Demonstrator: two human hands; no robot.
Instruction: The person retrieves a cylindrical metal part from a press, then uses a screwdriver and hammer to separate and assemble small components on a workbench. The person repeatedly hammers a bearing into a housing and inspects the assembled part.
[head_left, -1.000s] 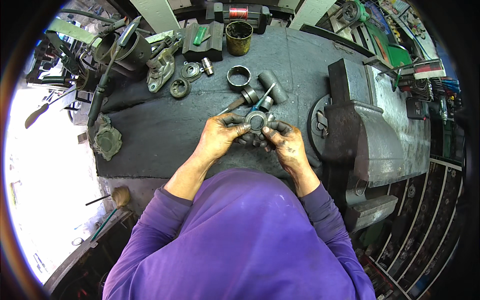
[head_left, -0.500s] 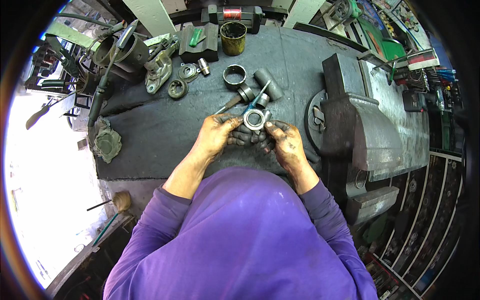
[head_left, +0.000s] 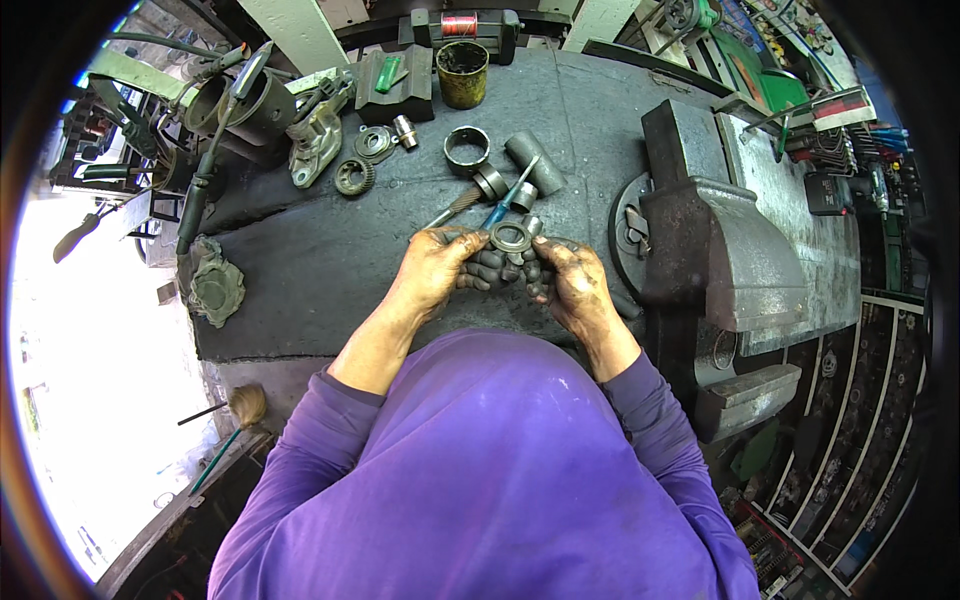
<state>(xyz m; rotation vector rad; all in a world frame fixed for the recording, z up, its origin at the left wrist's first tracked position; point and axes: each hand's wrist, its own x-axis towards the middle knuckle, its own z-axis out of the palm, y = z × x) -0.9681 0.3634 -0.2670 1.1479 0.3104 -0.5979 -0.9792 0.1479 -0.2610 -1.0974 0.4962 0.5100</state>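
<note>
Between both my hands I hold a metal ring [head_left: 511, 225], its round opening facing up toward me. My left hand [head_left: 445, 265] is closed on its left side, thumb along the rim. On the opposite side my right hand [head_left: 573, 282] pinches it, fingers curled beneath. The fingertips are dark with grease. Just beyond the ring lie a blue-handled tool [head_left: 502, 208], a small metal sleeve [head_left: 524, 197] and a grey cylinder [head_left: 535, 163]. A splined shaft with a gear-like head [head_left: 488, 183] rests beside them, and a wider open ring [head_left: 467, 149] sits farther back.
A large bench vise [head_left: 745, 262] stands at the right. Toward the back left are a toothed gear [head_left: 354, 177], a metal bracket casting [head_left: 318, 143], a V-shaped block [head_left: 396, 97] and a yellow-stained can [head_left: 462, 80]. A crumpled greasy cloth-like lump [head_left: 216, 283] lies on the left bench edge.
The ring has tilted in my fingers, so its opening now looks flatter and its face darker. Both hands stay in nearly the same place.
</note>
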